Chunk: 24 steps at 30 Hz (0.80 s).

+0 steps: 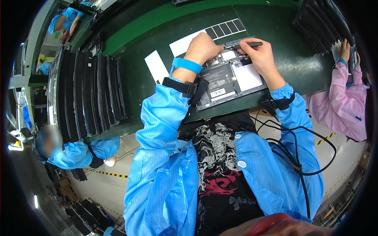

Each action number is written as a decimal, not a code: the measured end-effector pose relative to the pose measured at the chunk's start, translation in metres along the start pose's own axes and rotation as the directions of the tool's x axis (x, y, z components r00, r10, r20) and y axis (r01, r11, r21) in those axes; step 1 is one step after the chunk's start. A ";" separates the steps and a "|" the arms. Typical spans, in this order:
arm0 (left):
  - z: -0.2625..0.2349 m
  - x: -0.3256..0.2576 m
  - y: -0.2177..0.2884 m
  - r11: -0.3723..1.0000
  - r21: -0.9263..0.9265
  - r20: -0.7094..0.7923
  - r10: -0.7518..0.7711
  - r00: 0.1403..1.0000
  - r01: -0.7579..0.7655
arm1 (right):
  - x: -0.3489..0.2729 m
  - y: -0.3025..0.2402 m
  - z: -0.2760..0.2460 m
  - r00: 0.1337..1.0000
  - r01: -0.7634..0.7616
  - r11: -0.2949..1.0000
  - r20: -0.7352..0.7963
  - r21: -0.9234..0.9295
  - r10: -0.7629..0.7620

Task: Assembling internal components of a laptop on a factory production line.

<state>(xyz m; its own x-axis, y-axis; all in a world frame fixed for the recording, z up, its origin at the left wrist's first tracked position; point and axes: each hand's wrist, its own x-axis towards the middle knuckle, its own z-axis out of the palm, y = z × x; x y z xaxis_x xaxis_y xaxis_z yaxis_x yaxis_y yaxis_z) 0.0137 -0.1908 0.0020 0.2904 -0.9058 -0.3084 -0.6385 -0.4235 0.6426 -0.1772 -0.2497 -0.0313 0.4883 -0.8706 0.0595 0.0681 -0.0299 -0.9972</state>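
An opened laptop base (pixel 204 104) lies on the green table in front of me, its inside facing up. A dark battery (pixel 218 82) with a printed label fills its left part, and a circuit board (pixel 214 61) runs along the far side. My right hand (pixel 262 59) pinches a dark, slim tool like tweezers (pixel 255 44), its tip pointing left over the far edge of the laptop. Close to that tip, my left hand (pixel 202 48) has its fingers pressed together at the laptop's far edge. Whatever may be between them is hidden.
A white sheet with black rectangles (pixel 230 28) and a plain white sheet (pixel 156 65) lie beyond and left of the laptop. Dark panels stand in rows at the left (pixel 90 94) and far right (pixel 321 25). Co-workers sit on both sides. Black cables (pixel 295 157) hang by my right arm.
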 end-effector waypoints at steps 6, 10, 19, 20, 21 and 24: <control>-0.003 -0.003 0.002 0.999 -0.023 0.012 -0.027 1.000 0.027 | 0.000 -0.002 0.000 1.000 -0.007 1.000 -0.007 0.010 0.007; -0.001 -0.003 0.002 1.000 -0.006 -0.005 -0.017 1.000 0.017 | -0.001 -0.002 0.000 1.000 0.002 1.000 0.004 0.010 -0.002; -0.011 -0.004 0.011 0.999 0.016 0.077 -0.037 0.996 0.036 | 0.002 0.002 0.000 1.000 0.002 1.000 0.005 0.007 -0.002; -0.012 -0.004 0.012 0.999 0.020 0.082 -0.045 0.996 0.043 | 0.002 0.002 -0.001 1.000 0.011 1.000 0.008 0.006 -0.011; -0.012 -0.005 0.014 0.998 0.024 0.087 -0.054 0.995 0.052 | 0.001 0.002 -0.001 1.000 0.011 1.000 0.008 0.007 -0.011; -0.013 -0.005 0.016 0.997 0.034 0.102 -0.072 0.992 0.069 | 0.000 0.001 -0.002 1.000 0.007 1.000 0.006 -0.001 -0.007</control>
<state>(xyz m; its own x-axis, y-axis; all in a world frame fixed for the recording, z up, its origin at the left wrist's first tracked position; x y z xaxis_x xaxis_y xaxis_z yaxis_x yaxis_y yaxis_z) 0.0116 -0.1935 0.0233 0.2616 -0.8672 -0.4237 -0.6405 -0.4844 0.5959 -0.1784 -0.2510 -0.0319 0.4934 -0.8672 0.0666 0.0702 -0.0365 -0.9969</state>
